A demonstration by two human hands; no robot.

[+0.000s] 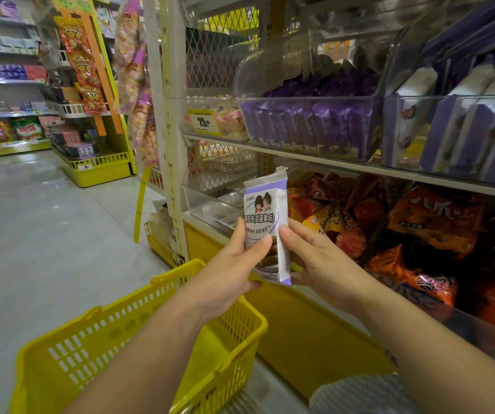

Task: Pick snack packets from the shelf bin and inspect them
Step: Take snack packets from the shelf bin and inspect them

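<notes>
A: Nearest?
B: I'm seeing a yellow shopping basket (96, 351) lying under the left forearm.
A: Hands?
B: Left hand (234, 264) and right hand (318, 258) are both pinching one white-and-purple snack packet (265, 210), holding it upright between them.
A: Beyond?
B: Orange snack bags (431, 219) are lying just behind it; purple packets (309, 124) are filling the clear bin (306, 149) above.

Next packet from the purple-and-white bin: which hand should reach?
Right. The right hand is nearer the shelf and that bin; the left hand, by the basket, can hold the packet alone.
</notes>
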